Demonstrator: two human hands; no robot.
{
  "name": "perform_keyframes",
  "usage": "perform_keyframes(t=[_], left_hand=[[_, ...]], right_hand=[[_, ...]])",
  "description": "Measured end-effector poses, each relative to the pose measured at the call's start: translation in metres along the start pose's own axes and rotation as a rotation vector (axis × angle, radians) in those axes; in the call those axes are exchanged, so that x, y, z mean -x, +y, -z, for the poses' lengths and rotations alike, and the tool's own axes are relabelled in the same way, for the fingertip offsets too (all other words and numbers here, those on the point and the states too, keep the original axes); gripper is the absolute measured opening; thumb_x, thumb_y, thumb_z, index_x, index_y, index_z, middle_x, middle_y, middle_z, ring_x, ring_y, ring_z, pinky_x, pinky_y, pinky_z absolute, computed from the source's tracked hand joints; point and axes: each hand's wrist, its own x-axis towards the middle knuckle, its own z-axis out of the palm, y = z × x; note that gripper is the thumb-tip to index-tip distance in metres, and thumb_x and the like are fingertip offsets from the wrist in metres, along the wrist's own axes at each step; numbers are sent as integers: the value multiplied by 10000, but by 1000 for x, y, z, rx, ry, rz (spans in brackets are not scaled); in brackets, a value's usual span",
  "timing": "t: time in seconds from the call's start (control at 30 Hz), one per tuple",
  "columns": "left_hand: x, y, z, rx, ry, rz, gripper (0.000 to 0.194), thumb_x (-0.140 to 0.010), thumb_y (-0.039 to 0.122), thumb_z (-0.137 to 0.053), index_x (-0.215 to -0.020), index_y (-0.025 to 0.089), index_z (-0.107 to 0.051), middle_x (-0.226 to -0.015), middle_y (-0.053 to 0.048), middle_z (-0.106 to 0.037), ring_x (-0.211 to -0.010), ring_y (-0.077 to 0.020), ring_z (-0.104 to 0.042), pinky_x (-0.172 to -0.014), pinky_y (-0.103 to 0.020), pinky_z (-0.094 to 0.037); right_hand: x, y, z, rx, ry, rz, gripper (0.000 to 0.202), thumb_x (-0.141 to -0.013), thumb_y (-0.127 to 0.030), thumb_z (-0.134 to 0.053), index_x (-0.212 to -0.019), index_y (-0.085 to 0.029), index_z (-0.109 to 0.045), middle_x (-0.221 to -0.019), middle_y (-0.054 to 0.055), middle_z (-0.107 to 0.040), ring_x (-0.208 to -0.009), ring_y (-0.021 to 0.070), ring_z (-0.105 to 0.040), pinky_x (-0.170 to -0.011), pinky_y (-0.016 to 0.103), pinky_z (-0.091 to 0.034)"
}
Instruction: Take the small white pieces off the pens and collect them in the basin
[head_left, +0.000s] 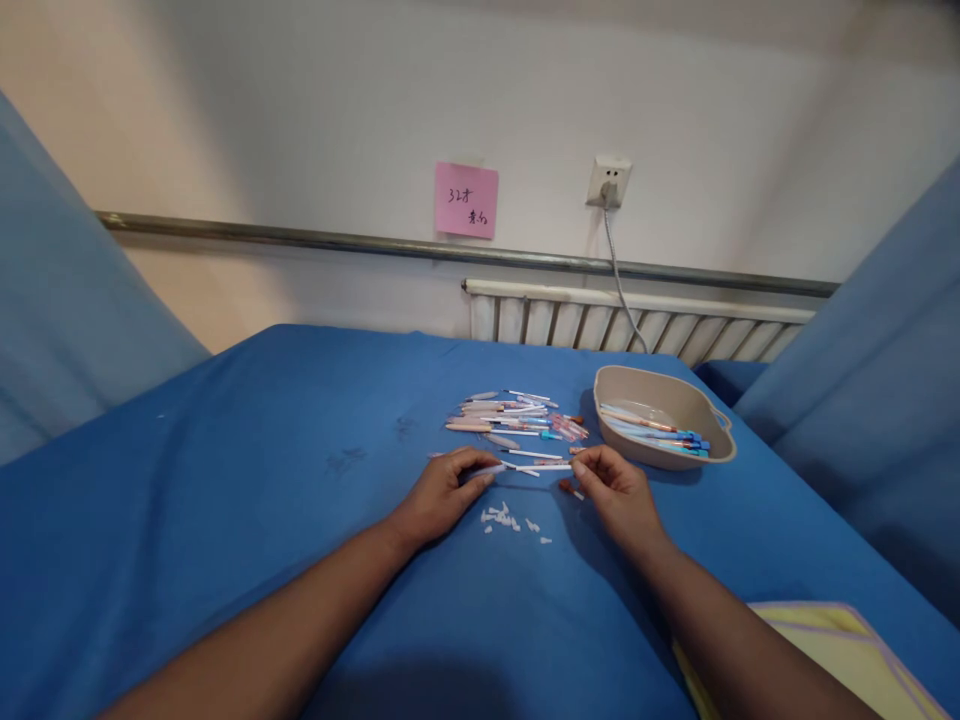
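My left hand [450, 490] is closed on a pale, translucent pen barrel [491, 469], mostly covered by the fingers. Between thumb and fingertips, my right hand [615, 490] pinches the far end of a slim white pen refill [546, 467]. The refill's dark end meets the barrel at my left fingertips; how far it reaches inside is hidden. Just beyond my hands lies a loose pile of pen parts [502, 415], with barrels, refills and coloured pieces. Nearer to me are several small white cone-shaped pieces [501, 516]. A small brown piece [566, 487] lies beside my right fingertips.
A beige plastic basket [660, 385] stands at the right, holding several blue- and orange-ended pens [660, 432]. Blue cloth [262, 500] covers the table. Folded yellow cloth [840, 650] lies at front right. Behind are a radiator [577, 322], a metal rail [322, 238] and a plugged-in cable [616, 265].
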Motion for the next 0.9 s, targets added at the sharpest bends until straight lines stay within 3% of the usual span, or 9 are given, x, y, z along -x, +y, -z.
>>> perform_keyframes(t=[0.2, 0.47, 0.9], left_hand=[[13, 12, 2, -83, -109, -49, 210, -862, 293, -480, -969, 200, -635, -923, -30, -655, -865, -167, -580, -798, -269, -433], [16, 32, -8, 8, -246, -20, 261, -912, 317, -392, -1024, 211, -603, -949, -28, -641, -867, -155, -568, -783, -252, -420], [17, 31, -16, 21, -235, -31, 197, -855, 257, -490, -998, 191, -609, -911, -26, -636, -825, -149, -555, -749, -246, -415]], right_hand=[[5, -5, -4, 140, -99, -18, 252, -741, -414, -616, -715, -166, -585, -580, -28, -510, -529, 95, -442, -499, 212, -338], [12, -8, -22, -40, -249, -172, 351, -701, -515, -638, -733, -169, -591, -524, -24, -531, -486, 100, -466, -488, 222, -361], [17, -9, -32, -146, -304, -204, 284, -696, -431, -676, -719, -160, -593, -556, -21, -576, -476, 90, -509, -488, 219, -402]])
